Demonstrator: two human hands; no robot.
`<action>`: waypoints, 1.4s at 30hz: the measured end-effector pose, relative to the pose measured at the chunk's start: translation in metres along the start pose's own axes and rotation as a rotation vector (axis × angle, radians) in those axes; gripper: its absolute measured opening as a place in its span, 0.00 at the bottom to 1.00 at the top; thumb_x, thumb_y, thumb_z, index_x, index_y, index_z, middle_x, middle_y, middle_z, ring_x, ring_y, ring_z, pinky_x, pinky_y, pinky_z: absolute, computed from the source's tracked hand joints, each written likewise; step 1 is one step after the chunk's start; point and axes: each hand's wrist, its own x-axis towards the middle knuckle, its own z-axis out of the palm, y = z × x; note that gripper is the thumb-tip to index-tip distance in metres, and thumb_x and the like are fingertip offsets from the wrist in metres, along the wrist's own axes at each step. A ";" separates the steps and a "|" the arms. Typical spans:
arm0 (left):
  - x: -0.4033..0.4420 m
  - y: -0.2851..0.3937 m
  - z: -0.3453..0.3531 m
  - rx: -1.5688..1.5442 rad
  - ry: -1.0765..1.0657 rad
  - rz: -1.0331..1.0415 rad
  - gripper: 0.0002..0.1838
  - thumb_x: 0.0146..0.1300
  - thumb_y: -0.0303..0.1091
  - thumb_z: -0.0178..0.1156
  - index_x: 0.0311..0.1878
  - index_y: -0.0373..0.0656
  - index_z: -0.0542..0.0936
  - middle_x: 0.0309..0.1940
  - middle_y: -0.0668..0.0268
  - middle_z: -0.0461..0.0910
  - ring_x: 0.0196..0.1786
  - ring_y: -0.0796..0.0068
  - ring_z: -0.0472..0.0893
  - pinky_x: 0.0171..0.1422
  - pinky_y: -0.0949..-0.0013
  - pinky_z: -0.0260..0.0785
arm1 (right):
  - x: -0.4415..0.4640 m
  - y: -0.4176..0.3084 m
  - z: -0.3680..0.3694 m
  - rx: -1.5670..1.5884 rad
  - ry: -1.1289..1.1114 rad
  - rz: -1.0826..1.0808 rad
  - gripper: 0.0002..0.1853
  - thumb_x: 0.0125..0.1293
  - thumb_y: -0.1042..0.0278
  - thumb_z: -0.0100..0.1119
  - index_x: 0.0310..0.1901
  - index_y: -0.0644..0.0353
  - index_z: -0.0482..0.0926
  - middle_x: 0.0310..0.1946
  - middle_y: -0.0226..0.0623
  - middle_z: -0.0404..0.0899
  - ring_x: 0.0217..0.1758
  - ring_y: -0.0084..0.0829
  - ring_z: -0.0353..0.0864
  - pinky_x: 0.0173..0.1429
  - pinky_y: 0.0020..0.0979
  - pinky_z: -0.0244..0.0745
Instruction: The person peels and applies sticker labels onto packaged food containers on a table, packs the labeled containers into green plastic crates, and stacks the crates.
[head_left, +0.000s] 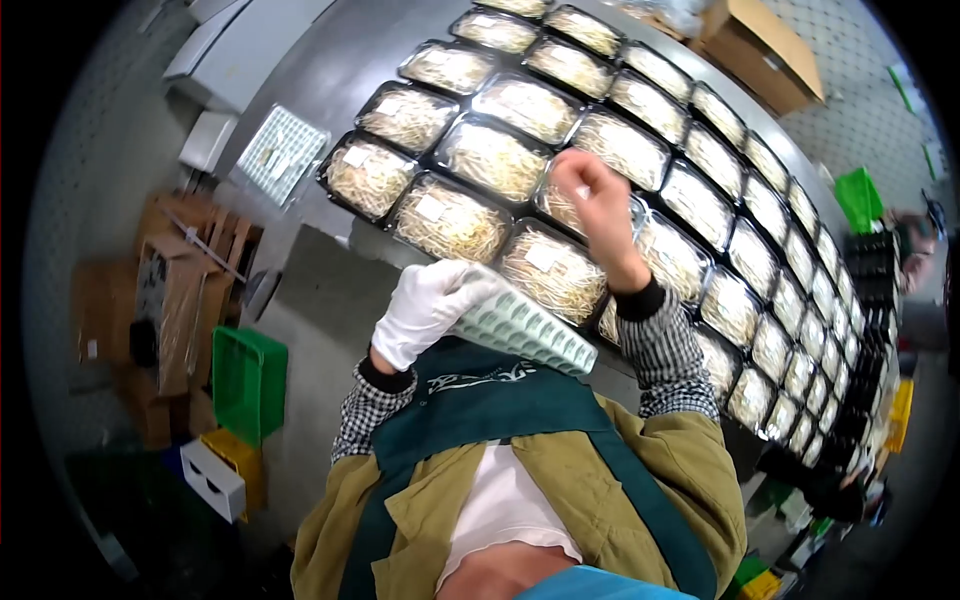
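My left hand [425, 312], in a white glove, is closed on the end of a sheet of pale green round stickers [530, 335], held in front of my apron. My bare right hand [600, 215] hovers over the rows, fingers pinched together. A small pale patch shows at its fingertips, too small to name. Beneath it, a black tray of bean sprouts [560, 203] is partly hidden. Nearer me are another sprout tray [552, 268] and, left of it, a further tray [450, 218], both film-wrapped with a whitish label on top.
Many more wrapped sprout trays [690, 205] fill the metal table [300, 75]. Another sticker sheet [282, 155] lies at the table's left corner. A green crate [250, 385] and cardboard [110, 300] stand at left; a cardboard box [760, 55] stands beyond the table. Another person [915, 250] is at far right.
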 end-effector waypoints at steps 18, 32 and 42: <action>-0.059 -0.042 -0.078 -0.577 0.458 0.031 0.18 0.56 0.18 0.60 0.52 0.33 0.77 0.45 0.61 0.81 0.44 0.77 0.81 0.51 0.75 0.72 | 0.018 0.093 -0.048 -0.347 0.254 0.299 0.11 0.62 0.64 0.59 0.38 0.64 0.77 0.35 0.36 0.80 0.39 0.25 0.76 0.44 0.29 0.70; -0.063 -0.054 -0.091 -0.497 0.394 0.113 0.17 0.57 0.19 0.61 0.51 0.35 0.78 0.44 0.64 0.82 0.42 0.82 0.80 0.44 0.79 0.72 | -0.096 -0.031 0.077 0.220 0.015 0.413 0.08 0.61 0.72 0.61 0.39 0.68 0.79 0.41 0.33 0.74 0.42 0.19 0.75 0.47 0.21 0.70; -0.081 -0.088 -0.112 -0.358 0.461 0.205 0.09 0.57 0.26 0.65 0.41 0.36 0.83 0.33 0.72 0.81 0.32 0.86 0.74 0.39 0.81 0.66 | -0.119 -0.035 0.102 0.199 0.034 0.355 0.06 0.61 0.74 0.62 0.35 0.65 0.76 0.32 0.31 0.80 0.37 0.17 0.76 0.44 0.21 0.72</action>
